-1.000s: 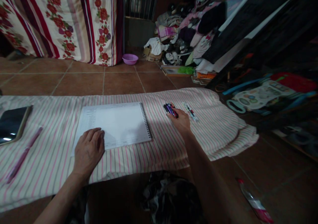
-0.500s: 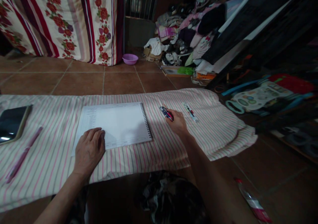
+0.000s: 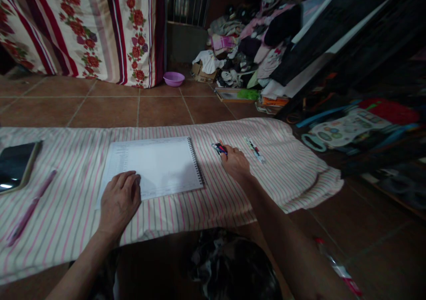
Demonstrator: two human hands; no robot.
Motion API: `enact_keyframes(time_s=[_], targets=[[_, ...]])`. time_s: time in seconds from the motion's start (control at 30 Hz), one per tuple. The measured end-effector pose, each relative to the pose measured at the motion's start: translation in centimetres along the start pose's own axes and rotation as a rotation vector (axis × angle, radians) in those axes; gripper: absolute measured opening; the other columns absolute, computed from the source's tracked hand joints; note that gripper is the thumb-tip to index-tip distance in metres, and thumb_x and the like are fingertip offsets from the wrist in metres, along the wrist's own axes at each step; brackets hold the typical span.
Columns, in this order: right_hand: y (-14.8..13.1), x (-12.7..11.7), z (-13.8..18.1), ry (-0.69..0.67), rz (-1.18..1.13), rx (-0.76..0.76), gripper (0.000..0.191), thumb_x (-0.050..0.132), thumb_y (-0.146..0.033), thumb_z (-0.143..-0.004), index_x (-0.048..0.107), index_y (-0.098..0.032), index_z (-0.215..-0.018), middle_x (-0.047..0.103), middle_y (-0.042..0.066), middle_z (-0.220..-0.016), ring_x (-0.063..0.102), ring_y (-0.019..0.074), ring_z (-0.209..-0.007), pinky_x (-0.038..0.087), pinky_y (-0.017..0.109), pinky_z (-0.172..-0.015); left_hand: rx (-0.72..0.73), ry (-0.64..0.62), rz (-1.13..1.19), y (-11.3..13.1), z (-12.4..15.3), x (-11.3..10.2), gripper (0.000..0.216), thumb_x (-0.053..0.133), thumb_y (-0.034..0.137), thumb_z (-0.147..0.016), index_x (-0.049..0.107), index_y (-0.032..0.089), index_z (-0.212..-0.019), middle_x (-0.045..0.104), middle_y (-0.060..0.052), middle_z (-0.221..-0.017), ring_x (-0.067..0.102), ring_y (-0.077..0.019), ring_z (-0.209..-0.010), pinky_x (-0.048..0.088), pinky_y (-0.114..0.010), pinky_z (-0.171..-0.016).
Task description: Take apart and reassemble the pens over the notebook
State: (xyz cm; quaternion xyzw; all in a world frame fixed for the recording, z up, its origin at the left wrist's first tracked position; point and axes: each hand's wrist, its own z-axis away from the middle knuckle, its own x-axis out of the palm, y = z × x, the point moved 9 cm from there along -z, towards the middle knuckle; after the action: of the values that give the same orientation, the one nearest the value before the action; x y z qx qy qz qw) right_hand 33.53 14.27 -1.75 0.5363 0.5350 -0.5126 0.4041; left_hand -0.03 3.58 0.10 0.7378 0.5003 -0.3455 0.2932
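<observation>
A spiral notebook (image 3: 156, 164) lies open to a white page on a pink-striped cloth (image 3: 282, 175) spread over the tiled floor. My left hand (image 3: 119, 201) rests flat on the notebook's lower left corner, fingers together and stretched out. My right hand (image 3: 234, 162) is to the right of the spiral binding, its fingers curled round a small bunch of coloured pens (image 3: 218, 148). A ruler (image 3: 254, 149) lies on the cloth just beyond that hand.
A phone (image 3: 15, 164) and a pink pen (image 3: 31, 207) lie on the cloth at the far left. A floral cover (image 3: 83, 29), a purple bowl (image 3: 174, 78) and a heap of clothes (image 3: 249, 42) stand behind. A tube (image 3: 339, 269) lies on the floor at lower right.
My right hand has drawn the pens leftward, closer to the notebook's binding. The left hand has stayed put.
</observation>
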Motion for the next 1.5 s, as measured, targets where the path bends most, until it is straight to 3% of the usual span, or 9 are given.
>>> enact_keyframes(time_s=[0.13,0.3,0.43,0.53,0.83,1.03,1.13,1.3,1.5], targets=[[-1.4,0.0,1.1,-0.051,0.081,-0.046,0.049,0.038,-0.028,-0.092,0.040,-0.015,-0.139,0.062,0.016,-0.105,0.056,0.0286,-0.097,0.042,0.037,-0.082,0.000,-0.004,0.002,-0.1,0.1,0.2,0.015,0.051,0.015,-0.085,0.058,0.013,-0.098,0.066,-0.013,-0.099,0.058,-0.0264,-0.091,0.049,-0.040,-0.083],[-2.7,-0.2,2.3,0.006,0.088,-0.095,0.050,0.043,-0.029,-0.089,0.044,-0.010,-0.135,0.059,0.018,-0.115,0.049,0.0315,-0.104,0.041,0.039,-0.086,-0.007,-0.003,0.003,-0.1,0.1,0.0,0.015,0.051,0.016,-0.085,0.059,0.013,-0.098,0.067,-0.012,-0.099,0.058,-0.0263,-0.091,0.049,-0.040,-0.083],[-2.4,-0.1,2.1,0.083,0.033,-0.084,0.044,0.048,-0.031,-0.086,0.055,-0.004,-0.120,0.062,0.020,-0.109,0.050,0.0317,-0.102,0.040,0.041,-0.090,-0.005,-0.001,0.003,-0.1,0.1,0.0,0.015,0.051,0.016,-0.085,0.059,0.012,-0.097,0.067,-0.013,-0.098,0.058,-0.0265,-0.091,0.049,-0.040,-0.082],[-1.7,0.1,1.3,0.146,-0.057,-0.081,0.046,0.048,-0.027,-0.084,0.052,-0.001,-0.122,0.064,0.021,-0.106,0.054,0.0301,-0.099,0.039,0.041,-0.091,-0.003,-0.002,0.005,-0.1,0.1,0.1,0.015,0.050,0.016,-0.086,0.059,0.012,-0.097,0.066,-0.013,-0.098,0.058,-0.0263,-0.091,0.049,-0.040,-0.083],[-3.0,0.9,1.3,0.123,-0.112,-0.320,0.048,0.043,-0.021,-0.085,0.047,-0.007,-0.131,0.060,0.016,-0.120,0.052,0.0260,-0.109,0.038,0.038,-0.098,-0.004,-0.005,0.005,0.0,0.0,0.1,0.014,0.051,0.016,-0.085,0.059,0.013,-0.097,0.066,-0.012,-0.098,0.058,-0.0264,-0.090,0.050,-0.041,-0.083],[-1.6,1.5,0.6,0.054,0.072,-0.104,0.053,0.040,-0.030,-0.089,0.039,-0.003,-0.135,0.054,0.021,-0.128,0.046,0.0307,-0.117,0.039,0.043,-0.096,-0.004,-0.002,0.006,-0.1,0.0,0.0,0.014,0.050,0.016,-0.086,0.059,0.013,-0.097,0.067,-0.013,-0.099,0.058,-0.0264,-0.091,0.050,-0.041,-0.082],[-1.6,1.9,0.8,0.033,0.073,-0.074,0.054,0.039,-0.036,-0.091,0.037,-0.004,-0.135,0.049,0.021,-0.134,0.041,0.0314,-0.123,0.039,0.045,-0.096,-0.007,-0.002,0.005,-0.1,0.0,0.1,0.015,0.050,0.017,-0.086,0.058,0.014,-0.097,0.067,-0.013,-0.099,0.058,-0.0264,-0.091,0.049,-0.041,-0.082],[-1.4,1.2,0.9,0.038,-0.005,-0.079,0.061,0.045,-0.040,-0.088,0.034,-0.002,-0.134,0.054,0.023,-0.125,0.049,0.0304,-0.114,0.040,0.041,-0.092,-0.027,-0.013,0.018,-0.2,0.0,0.0,0.015,0.049,0.017,-0.086,0.058,0.015,-0.097,0.066,-0.012,-0.099,0.058,-0.0267,-0.092,0.049,-0.041,-0.082],[0.2,-0.4,1.9,-0.058,0.044,-0.062,0.034,0.040,-0.036,-0.091,0.059,-0.012,-0.105,0.065,0.016,-0.103,0.058,0.0272,-0.099,0.040,0.037,-0.087,-0.031,-0.020,0.032,-0.3,0.1,0.1,0.015,0.050,0.017,-0.085,0.059,0.014,-0.098,0.066,-0.013,-0.100,0.058,-0.0261,-0.092,0.048,-0.040,-0.084]])
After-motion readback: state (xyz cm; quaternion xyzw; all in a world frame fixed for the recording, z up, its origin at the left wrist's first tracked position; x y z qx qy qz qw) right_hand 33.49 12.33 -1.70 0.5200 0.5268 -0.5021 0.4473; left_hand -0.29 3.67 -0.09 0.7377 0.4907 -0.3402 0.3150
